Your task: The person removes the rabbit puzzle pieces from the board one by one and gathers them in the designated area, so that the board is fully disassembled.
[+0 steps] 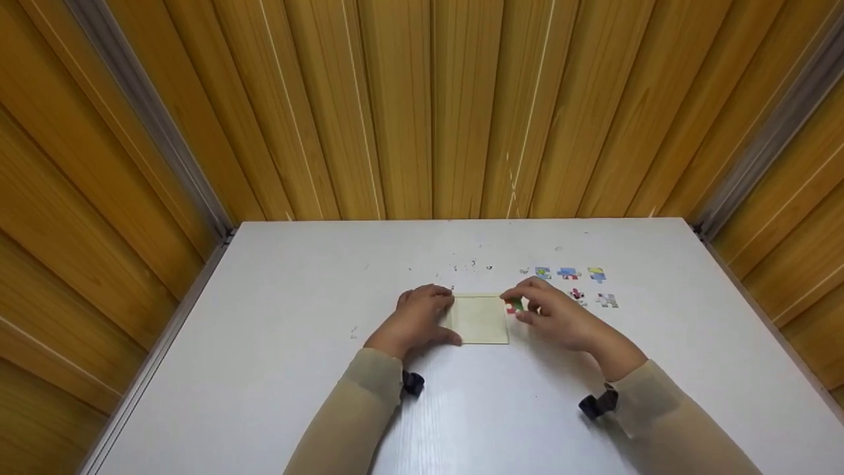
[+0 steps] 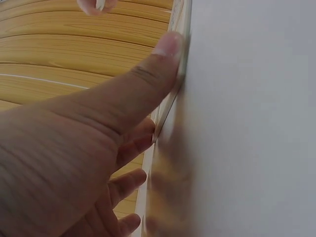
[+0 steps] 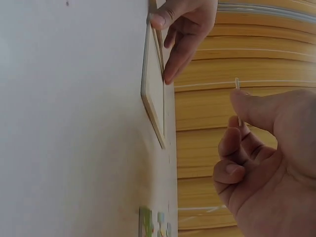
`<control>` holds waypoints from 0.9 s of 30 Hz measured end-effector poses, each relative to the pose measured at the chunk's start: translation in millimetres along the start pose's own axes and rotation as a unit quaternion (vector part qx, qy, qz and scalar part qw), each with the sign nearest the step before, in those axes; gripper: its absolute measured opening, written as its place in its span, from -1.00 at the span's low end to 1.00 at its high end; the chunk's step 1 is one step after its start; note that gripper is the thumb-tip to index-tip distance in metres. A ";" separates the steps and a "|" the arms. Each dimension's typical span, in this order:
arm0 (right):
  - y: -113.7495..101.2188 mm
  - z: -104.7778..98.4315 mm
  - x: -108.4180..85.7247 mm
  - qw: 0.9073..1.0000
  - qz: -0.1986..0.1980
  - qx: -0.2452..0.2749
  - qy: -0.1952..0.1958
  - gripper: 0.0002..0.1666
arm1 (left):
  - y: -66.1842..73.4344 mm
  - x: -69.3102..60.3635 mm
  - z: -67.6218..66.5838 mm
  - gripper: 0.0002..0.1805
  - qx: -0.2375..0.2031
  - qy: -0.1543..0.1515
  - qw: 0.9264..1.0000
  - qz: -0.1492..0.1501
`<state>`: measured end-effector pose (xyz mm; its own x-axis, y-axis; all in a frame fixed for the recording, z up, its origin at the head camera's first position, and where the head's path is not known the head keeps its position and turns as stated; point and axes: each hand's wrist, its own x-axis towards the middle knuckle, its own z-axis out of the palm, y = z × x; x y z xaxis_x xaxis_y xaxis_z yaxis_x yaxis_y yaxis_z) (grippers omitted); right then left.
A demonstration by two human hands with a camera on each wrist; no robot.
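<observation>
A shallow, pale wooden puzzle tray point(image 1: 481, 320) lies flat on the white table with a bare inner face and a raised rim. My left hand point(image 1: 419, 318) grips its left side, thumb at the near edge and fingers at the far edge. In the left wrist view that thumb presses the tray's edge point(image 2: 183, 54). Just off the tray's right side, my right hand point(image 1: 557, 315) pinches a red and green jigsaw piece point(image 1: 514, 305) between thumb and fingers. The right wrist view shows this piece point(image 3: 238, 101) edge-on, held above the table.
Several loose jigsaw pieces point(image 1: 568, 273) lie in two rows beyond my right hand, one partly hidden by it. Small dark specks point(image 1: 473, 264) dot the white table point(image 1: 297, 330) behind the tray. A wood-patterned wall point(image 1: 395, 132) rises at the back edge.
</observation>
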<state>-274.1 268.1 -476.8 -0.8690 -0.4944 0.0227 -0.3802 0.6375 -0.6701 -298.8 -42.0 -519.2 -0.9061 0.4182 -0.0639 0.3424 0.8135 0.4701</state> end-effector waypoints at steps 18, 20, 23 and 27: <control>61.2 -56.8 -68.9 0.992 0.103 -0.072 -0.006 -0.51 | -0.5 -1.9 -0.7 -0.02 0.004 0.004 1.000 0.007; 66.4 -59.8 -75.1 0.990 0.115 -0.078 -0.006 -0.49 | -0.4 -2.2 -1.3 -0.01 0.000 0.002 1.000 0.003; 74.2 -63.1 -82.3 0.988 0.127 -0.086 -0.009 -0.50 | -0.4 -2.9 -1.4 -0.01 -0.008 0.002 1.000 -0.002; 83.1 -66.2 -89.7 0.986 0.141 -0.094 -0.012 -0.52 | -0.9 -3.3 0.1 -0.01 -0.013 0.001 1.000 -0.002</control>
<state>-248.7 404.6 -485.3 -0.9412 -0.2955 -0.1639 -0.1795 0.8482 -0.4983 -296.1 -44.1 -519.5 -0.9082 0.4136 -0.0640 0.3315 0.8043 0.4932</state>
